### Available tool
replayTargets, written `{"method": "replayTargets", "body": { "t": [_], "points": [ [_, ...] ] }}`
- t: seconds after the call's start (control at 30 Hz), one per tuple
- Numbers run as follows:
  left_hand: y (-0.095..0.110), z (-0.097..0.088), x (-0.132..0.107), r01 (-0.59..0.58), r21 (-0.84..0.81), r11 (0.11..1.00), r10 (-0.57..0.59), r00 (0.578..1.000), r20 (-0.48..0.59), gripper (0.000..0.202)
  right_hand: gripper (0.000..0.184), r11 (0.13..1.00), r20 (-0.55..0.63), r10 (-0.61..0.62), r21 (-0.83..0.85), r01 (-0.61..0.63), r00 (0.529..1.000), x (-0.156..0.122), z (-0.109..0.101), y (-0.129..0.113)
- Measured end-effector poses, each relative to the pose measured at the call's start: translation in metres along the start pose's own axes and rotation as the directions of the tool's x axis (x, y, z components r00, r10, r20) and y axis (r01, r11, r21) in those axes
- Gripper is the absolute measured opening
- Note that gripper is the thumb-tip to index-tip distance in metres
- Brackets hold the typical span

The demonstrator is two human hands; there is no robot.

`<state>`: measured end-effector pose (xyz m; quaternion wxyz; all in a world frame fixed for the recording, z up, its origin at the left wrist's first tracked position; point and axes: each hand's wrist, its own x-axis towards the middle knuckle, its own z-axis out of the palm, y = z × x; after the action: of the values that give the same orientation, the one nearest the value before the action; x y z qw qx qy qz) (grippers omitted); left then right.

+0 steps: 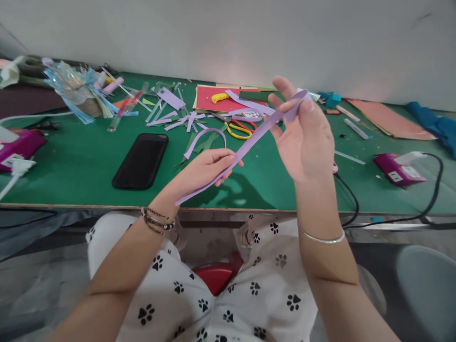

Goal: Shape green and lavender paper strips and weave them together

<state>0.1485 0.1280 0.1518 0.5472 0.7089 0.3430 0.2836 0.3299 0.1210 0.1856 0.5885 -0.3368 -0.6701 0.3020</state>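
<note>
A long purple paper strip (257, 135) stretches slantwise between my two hands above the green table. My left hand (208, 168) pinches its lower part between thumb and fingers, and a loose tail hangs toward the table edge. Raised higher, my right hand (306, 137) has its thumb on the strip's upper end, which bends over near the index finger; the other fingers are spread. Behind my left hand lies a curled purple strip (208, 135). Scissors with yellow and red handles (240, 129) rest just beyond the held strip.
A black phone (140, 160) lies left of my left hand. Purple scraps (171, 98), a red sheet (204, 98) and a yellow-handled tool (220, 97) are farther back. Purple power sockets (397, 171) with cables sit at the right, another at the left. Orange sheets (390, 118) lie back right.
</note>
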Motion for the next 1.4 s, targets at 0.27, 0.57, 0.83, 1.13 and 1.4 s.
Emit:
{"method": "replayTargets", "body": {
  "t": [0.27, 0.57, 0.83, 1.13, 1.4],
  "points": [
    [-0.014, -0.002, 0.014, -0.084, -0.250, 0.964, 0.015, 0.964, -0.266, 0.021, 0.022, 0.988, 0.353, 0.047, -0.152, 0.008, 0.934, -0.006, 0.023, 0.004],
    [-0.010, 0.000, 0.018, -0.036, -0.499, 0.866, -0.088, 0.971, -0.222, 0.050, 0.015, 0.741, 0.382, 0.037, -0.630, 0.231, 0.923, -0.013, 0.047, 0.032],
    [-0.017, 0.000, 0.011, -0.225, -0.291, 0.930, 0.191, 0.972, -0.140, 0.063, 0.015, 0.762, 0.316, 0.012, -0.617, 0.196, 0.949, -0.015, 0.048, 0.027],
    [-0.011, -0.005, 0.010, -0.059, -0.104, 0.993, 0.049, 0.994, -0.096, 0.030, 0.017, 0.865, 0.307, 0.003, -0.478, 0.151, 0.952, -0.006, 0.024, 0.009],
    [-0.008, -0.010, 0.004, 0.024, 0.023, 0.999, -0.029, 0.970, 0.240, 0.017, 0.014, 0.939, 0.475, 0.197, -0.342, -0.027, 0.858, -0.004, 0.004, -0.001]
  ]
}}
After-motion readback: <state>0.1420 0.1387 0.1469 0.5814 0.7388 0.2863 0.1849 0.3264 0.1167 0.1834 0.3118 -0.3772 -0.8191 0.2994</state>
